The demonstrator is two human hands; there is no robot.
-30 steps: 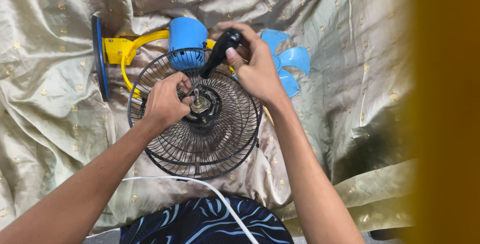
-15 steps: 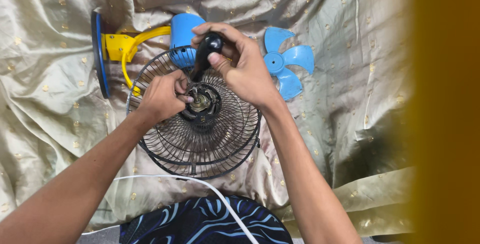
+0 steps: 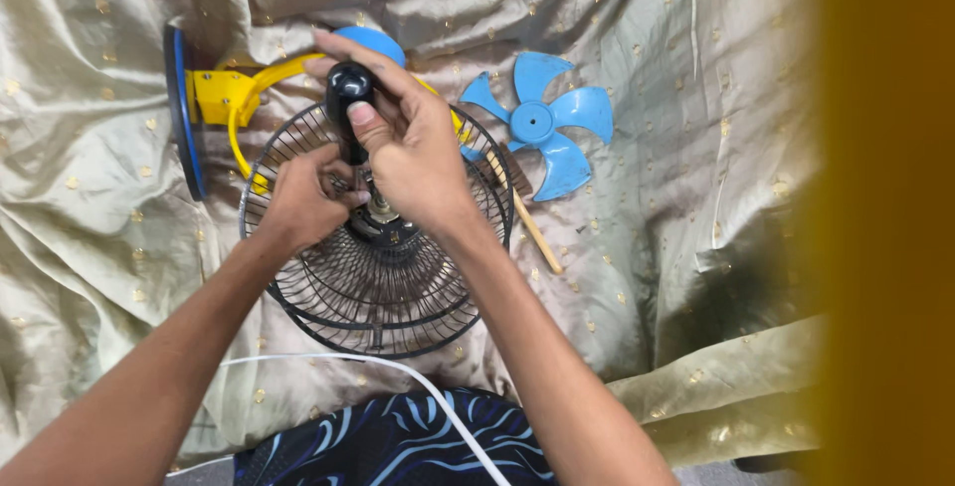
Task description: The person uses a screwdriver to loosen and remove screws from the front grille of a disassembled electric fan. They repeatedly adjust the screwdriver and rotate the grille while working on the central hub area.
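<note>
The blue fan blade (image 3: 538, 122) is already off, lying on the gold cloth (image 3: 696, 148) well apart from the black wire cage (image 3: 378, 297). The right hand (image 3: 413, 153) is clamped on a black-handled screwdriver (image 3: 348, 108), tip down at the motor hub in the cage's centre. The left hand (image 3: 303, 197) pinches closed beside the tip. The cage is not yet off the fan.

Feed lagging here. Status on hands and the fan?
Right hand gripping black screwdriver, upright over fan hub. Left hand pinching at hub inside wire guard. Blue blade lies off beside it. Nothing blocking.
</note>
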